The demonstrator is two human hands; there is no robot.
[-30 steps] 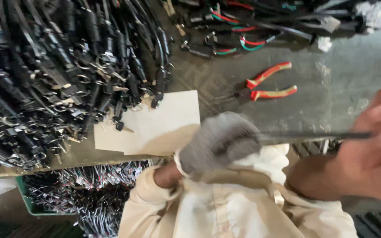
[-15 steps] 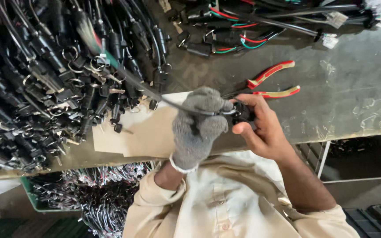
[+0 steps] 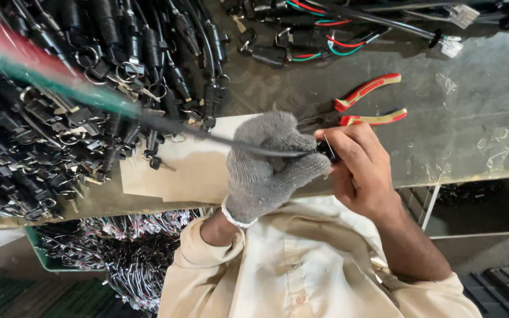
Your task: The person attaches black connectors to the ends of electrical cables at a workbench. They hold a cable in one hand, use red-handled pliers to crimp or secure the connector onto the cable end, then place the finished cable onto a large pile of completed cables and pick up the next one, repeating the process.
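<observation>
Gloved left hand (image 3: 269, 165) gripping black cable (image 3: 207, 134), bare right hand (image 3: 357, 168) pinching its connector (image 3: 327, 152) (over table edge (image 3: 472, 174)), pliers (image 3: 360, 109) just beyond

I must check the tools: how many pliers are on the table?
1: the red-handled pliers lie on the table, just beyond the bare right hand. Others may hide under cables.

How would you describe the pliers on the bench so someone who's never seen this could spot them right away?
Start from the grey metal workbench and the flat cardboard sheet lying on it. Just past the bare right hand, beside that sheet, lie the pliers, handles spread apart. They are the only tool with red and yellow grips; everything else nearby is black cable and key assemblies.
</observation>
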